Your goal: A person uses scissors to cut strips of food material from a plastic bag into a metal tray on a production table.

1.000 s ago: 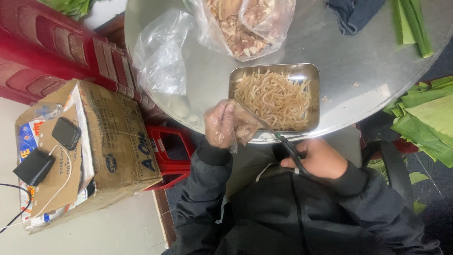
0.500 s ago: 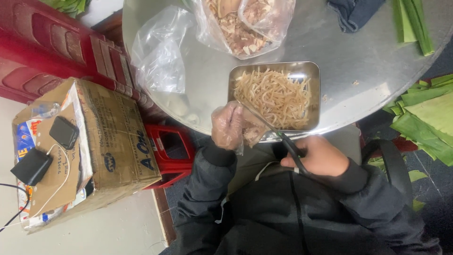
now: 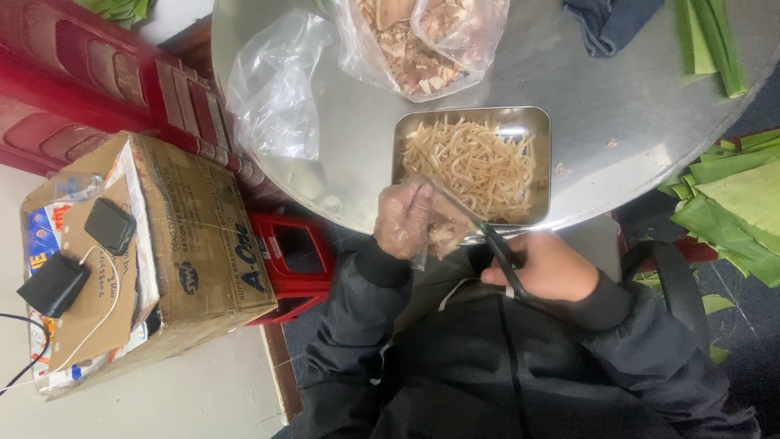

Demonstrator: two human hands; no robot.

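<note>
My left hand (image 3: 404, 219), in a clear plastic glove, holds a pale piece of food (image 3: 445, 233) at the near rim of a steel tray (image 3: 543, 130). The tray is full of thin pale strips (image 3: 475, 167). My right hand (image 3: 543, 265) grips black-handled scissors (image 3: 487, 237), whose blades reach up over the piece and the tray's near edge. Both hands sit close together just above my dark jacket.
The tray rests on a round metal table (image 3: 617, 97). Behind it lies a clear bag of pale chunks (image 3: 414, 49), with an empty plastic bag (image 3: 272, 89) to its left. Green leaves (image 3: 739, 195) lie at the right. A cardboard box (image 3: 162, 236) with a phone stands left.
The two hands have stayed at the tray's near edge, with small shifts of the scissors against the piece. The view has drifted slightly.
</note>
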